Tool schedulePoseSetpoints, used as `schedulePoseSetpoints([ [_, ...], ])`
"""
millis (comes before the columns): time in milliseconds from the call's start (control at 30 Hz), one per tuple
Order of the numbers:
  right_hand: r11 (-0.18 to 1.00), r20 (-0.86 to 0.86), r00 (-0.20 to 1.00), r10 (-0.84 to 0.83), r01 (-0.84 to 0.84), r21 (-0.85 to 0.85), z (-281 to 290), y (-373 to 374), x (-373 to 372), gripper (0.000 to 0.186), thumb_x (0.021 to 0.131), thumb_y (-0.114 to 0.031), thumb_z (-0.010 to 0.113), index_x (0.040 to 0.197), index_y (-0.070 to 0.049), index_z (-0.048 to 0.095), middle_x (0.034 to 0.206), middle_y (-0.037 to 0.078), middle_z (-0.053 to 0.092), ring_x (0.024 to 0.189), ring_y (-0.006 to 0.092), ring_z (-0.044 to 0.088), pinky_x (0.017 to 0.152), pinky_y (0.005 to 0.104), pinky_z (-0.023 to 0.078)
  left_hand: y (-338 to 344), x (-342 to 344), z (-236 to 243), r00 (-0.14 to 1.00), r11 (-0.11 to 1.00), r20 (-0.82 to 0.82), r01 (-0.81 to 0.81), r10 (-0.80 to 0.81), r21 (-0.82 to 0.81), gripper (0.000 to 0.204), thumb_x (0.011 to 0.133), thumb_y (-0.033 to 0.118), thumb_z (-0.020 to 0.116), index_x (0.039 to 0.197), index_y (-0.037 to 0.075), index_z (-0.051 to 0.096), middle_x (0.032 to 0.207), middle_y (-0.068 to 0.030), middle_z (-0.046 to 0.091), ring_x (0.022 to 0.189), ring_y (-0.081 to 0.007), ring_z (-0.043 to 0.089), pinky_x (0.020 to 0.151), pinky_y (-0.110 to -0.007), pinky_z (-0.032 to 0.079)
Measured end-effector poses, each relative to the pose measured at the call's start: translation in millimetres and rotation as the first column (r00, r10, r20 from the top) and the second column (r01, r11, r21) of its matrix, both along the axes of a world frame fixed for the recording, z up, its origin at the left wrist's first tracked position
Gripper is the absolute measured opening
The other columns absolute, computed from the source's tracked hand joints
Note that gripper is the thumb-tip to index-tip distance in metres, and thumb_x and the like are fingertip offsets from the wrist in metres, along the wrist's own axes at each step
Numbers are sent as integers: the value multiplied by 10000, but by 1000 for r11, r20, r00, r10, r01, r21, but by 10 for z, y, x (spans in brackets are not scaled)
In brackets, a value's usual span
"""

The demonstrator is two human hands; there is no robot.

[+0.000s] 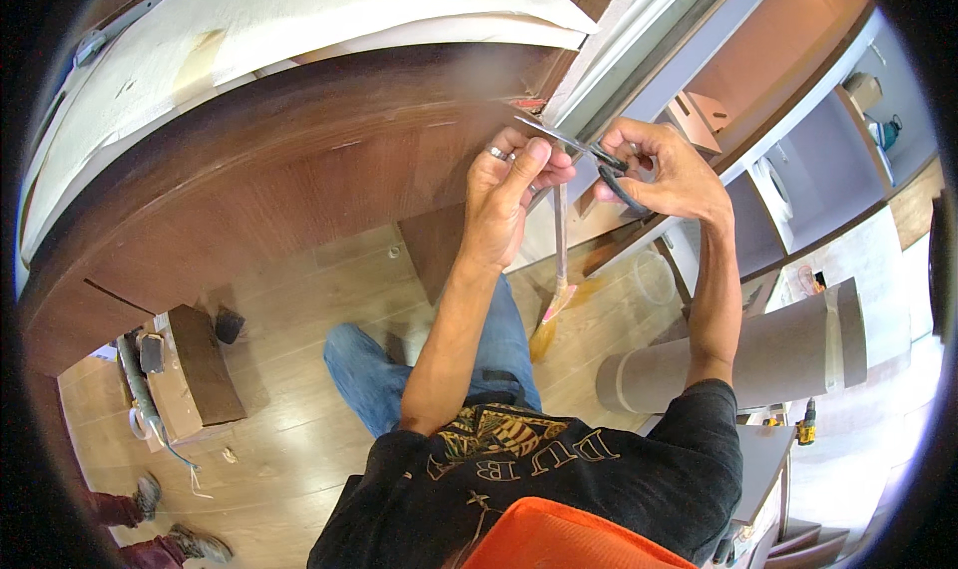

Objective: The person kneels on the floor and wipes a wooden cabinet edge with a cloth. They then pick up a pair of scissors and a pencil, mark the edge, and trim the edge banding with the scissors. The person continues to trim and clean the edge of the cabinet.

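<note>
Both of my hands are raised in front of the dark brown wooden panel point(259, 200). My right hand point(674, 170) has its fingers through the black handles of a pair of scissors point(629, 185). The metal blades point left and pass close behind my left fingertips. With thumb and fingers pinched together, my left hand point(507, 195) grips a narrow, pale strip point(561, 235). That strip hangs down below the blades, and a pinkish piece shows near its lower end. A ring is on one left finger. My left fingers partly hide the blades and the strip's upper end.
White sheeting point(329, 20) covers the panel's top. To the right are open shelves point(828, 180) and a large grey-brown roll point(728, 354). A cardboard box point(185, 369) stands on the wood floor, near another person's shoes point(200, 544). A yellow drill point(806, 424) is at lower right.
</note>
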State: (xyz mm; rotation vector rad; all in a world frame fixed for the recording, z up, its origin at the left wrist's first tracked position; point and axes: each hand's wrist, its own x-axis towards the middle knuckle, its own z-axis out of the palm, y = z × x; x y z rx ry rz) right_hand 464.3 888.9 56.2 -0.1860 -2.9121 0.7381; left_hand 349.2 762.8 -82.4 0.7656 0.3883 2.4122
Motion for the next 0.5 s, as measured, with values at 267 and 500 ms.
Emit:
schedulePoseSetpoints([
  [267,999,-49,999,-12,14,43,-19,-86,-59,338,718,-220,846,884,-40,612,651,-16,553,556,80,448,528,255,352,0,-9,-8,1000,1000,-15,-20,20,-11,188,996,218,635,1033,34,617,947,-79,689,857,-138,666,835,-317,556],
  [500,998,-116,993,-9,15,54,-122,-62,-65,347,720,-233,845,842,-41,582,651,-5,575,539,86,460,502,260,356,21,-2,12,1000,1000,5,-21,22,-16,183,987,212,647,1029,38,609,947,-83,691,856,-148,670,829,-317,553],
])
